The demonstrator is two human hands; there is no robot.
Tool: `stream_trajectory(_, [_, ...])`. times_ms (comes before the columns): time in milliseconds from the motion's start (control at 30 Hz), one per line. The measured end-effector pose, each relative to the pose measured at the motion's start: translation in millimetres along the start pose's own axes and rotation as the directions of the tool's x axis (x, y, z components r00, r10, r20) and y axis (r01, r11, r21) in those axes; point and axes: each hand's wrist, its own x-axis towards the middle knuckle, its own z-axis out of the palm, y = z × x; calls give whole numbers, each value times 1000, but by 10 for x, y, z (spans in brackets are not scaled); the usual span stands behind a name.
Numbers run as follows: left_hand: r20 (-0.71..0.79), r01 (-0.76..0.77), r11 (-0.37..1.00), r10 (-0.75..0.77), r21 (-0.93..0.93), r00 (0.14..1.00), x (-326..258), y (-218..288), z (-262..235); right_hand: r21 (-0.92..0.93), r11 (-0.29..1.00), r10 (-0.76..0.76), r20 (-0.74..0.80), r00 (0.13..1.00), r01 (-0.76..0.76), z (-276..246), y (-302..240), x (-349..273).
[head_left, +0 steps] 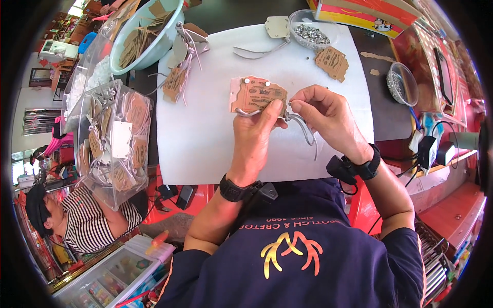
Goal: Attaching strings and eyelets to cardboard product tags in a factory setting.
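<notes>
My left hand (252, 138) grips a brown printed cardboard tag (257, 95) between thumb and fingers, above a white work sheet (205, 149). Along the tag's upper edge sit two small white round pieces, and a paler layer shows at its left side. A grey cord (308, 134) hangs from the tag between my hands. Close to the tag's right edge, my right hand (334, 120) has thumb and forefinger pinched together; whatever is between them is too small to name. Another brown tag (331, 62) lies beyond my right hand, near a clear bowl (291, 25) of small metal pieces.
Far left stands a pale blue basin (174, 38) of cardboard pieces; below it, a clear plastic bin (114, 187) of corded tags. Corded tags (175, 84) lie on the sheet's left. A second clear bowl (411, 84) stands right. A person in a striped shirt (92, 220) sits left.
</notes>
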Motion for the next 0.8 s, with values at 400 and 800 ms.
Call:
stream_trajectory(400, [56, -17, 998, 13, 67, 998, 1, -75, -37, -278, 922, -317, -143, 938, 269, 120, 160, 19])
stream_trajectory(800, [44, -52, 993, 47, 105, 998, -15, -99, -43, -258, 954, -202, -174, 964, 153, 166, 156, 18])
